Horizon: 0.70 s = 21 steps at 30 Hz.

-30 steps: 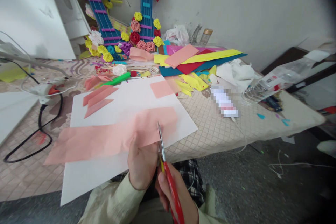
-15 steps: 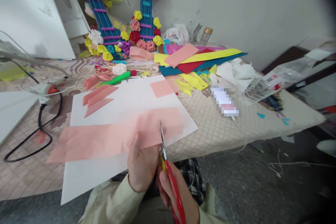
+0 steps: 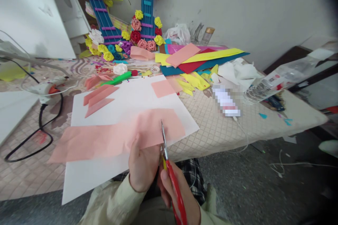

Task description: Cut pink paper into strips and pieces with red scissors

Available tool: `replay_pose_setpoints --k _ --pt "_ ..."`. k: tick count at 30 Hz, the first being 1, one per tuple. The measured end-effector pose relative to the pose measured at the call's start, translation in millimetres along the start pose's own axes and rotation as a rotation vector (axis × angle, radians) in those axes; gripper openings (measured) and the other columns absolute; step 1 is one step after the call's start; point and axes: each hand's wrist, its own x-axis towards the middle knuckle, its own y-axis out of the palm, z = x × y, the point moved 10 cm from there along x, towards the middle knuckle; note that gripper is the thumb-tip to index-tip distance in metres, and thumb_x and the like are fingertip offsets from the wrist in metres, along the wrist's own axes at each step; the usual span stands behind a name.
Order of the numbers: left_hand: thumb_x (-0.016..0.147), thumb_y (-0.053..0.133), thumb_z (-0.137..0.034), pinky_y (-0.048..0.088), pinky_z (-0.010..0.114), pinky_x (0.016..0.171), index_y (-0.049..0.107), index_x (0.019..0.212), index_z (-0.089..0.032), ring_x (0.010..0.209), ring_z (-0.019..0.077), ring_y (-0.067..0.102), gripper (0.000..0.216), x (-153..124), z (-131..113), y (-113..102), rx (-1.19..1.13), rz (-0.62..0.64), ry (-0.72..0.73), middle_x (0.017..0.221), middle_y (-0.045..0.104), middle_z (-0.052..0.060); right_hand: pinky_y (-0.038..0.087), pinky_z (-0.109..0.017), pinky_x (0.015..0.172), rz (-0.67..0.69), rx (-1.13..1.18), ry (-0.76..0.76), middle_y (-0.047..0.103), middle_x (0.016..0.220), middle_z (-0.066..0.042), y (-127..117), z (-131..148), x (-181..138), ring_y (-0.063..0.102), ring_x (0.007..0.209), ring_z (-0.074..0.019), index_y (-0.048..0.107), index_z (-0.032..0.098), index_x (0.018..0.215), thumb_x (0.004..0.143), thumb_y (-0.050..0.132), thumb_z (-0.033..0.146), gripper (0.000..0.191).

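My left hand [image 3: 144, 165] pinches the near edge of a long pink paper strip [image 3: 105, 137] and holds it above a white sheet [image 3: 126, 102]. My right hand [image 3: 179, 197] grips red-handled scissors [image 3: 171, 179]. Their blades point away from me and reach into the strip's near edge, just right of my left thumb. The strip stretches far to the left and ends a little right of the blades.
Cut pink pieces [image 3: 99, 96] and a pink square [image 3: 162, 88] lie on the white sheet. Behind are stacked coloured paper strips [image 3: 200, 58], a green marker [image 3: 117, 79], blue frames with paper roses [image 3: 144, 24], a plastic bottle [image 3: 280, 79] and a black cable [image 3: 39, 126] at left.
The pink strip has shifted slightly to the right under the scissors, and the scissor tips sit a little further right. Both hands stay in nearly the same place.
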Motion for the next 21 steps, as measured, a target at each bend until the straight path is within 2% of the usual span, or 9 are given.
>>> replay_pose_setpoints --k 9,21 --pt "0.089 0.033 -0.036 0.026 0.039 0.108 0.061 0.112 -0.022 0.124 0.0199 0.040 0.039 1.7 -1.1 0.2 0.013 0.032 0.022 0.116 0.062 0.004 0.019 -0.017 0.030 -0.011 0.024 0.062 0.037 0.056 0.007 1.0 -1.6 1.8 0.026 0.033 -0.0015 0.039 0.019 0.075 0.079 0.041 0.064 0.045" --pt "0.089 0.032 -0.039 0.026 0.038 0.108 0.063 0.109 -0.020 0.123 0.0210 0.041 0.042 1.4 1.1 1.7 -0.009 0.048 0.003 0.120 0.060 0.006 0.019 -0.015 0.029 -0.033 0.069 0.107 0.037 0.054 0.008 0.8 -7.0 -0.6 0.025 0.031 0.0005 0.036 0.019 0.073 0.078 0.042 0.064 0.045"
